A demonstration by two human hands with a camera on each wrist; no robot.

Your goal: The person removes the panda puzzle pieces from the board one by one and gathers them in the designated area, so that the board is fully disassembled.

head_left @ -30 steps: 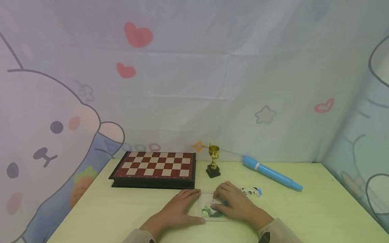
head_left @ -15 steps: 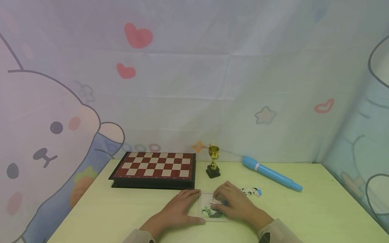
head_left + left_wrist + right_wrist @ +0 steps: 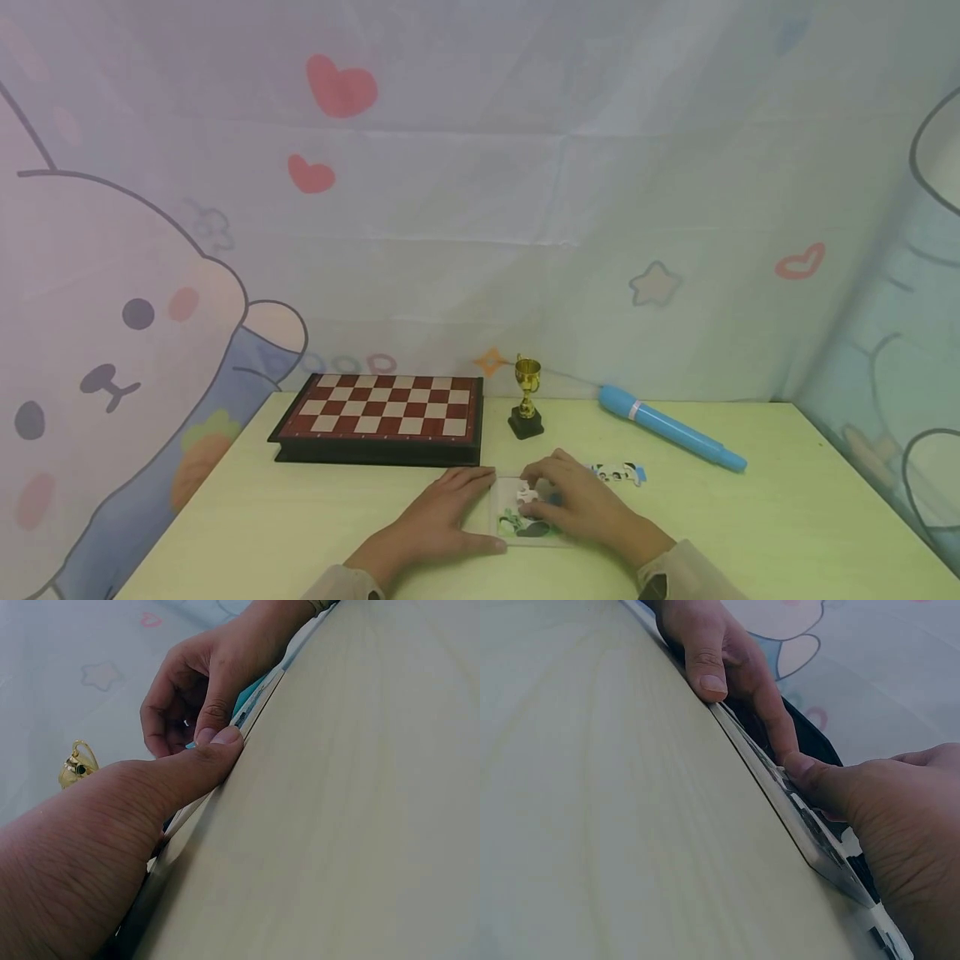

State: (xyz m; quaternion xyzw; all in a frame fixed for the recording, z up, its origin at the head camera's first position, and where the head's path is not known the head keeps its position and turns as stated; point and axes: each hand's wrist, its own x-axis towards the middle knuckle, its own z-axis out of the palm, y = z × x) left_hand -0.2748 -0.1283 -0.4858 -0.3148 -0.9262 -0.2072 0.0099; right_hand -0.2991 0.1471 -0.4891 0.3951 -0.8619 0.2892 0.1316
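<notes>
A shallow white-framed jigsaw puzzle tray lies flat on the table, with panda and green leaf artwork at its near left. My left hand braces its left side, thumb at the near corner and fingers stretched toward the far corner. Over the tray's right part, my right hand bends its thumb and index finger round a small white puzzle piece. That hand hides the right of the tray. In the right wrist view, the right thumb comes down on the pieces beside the left index finger.
Black-and-white puzzle pieces with blue edges lie just right of the tray. Behind are a red-and-white chessboard box, a gold trophy cup on a black base, and a big blue pen-shaped object. A printed cloth hangs behind the table.
My right index finger and thumb have shifted slightly left, and more of the white puzzle piece shows between them. My left hand has stayed in place.
</notes>
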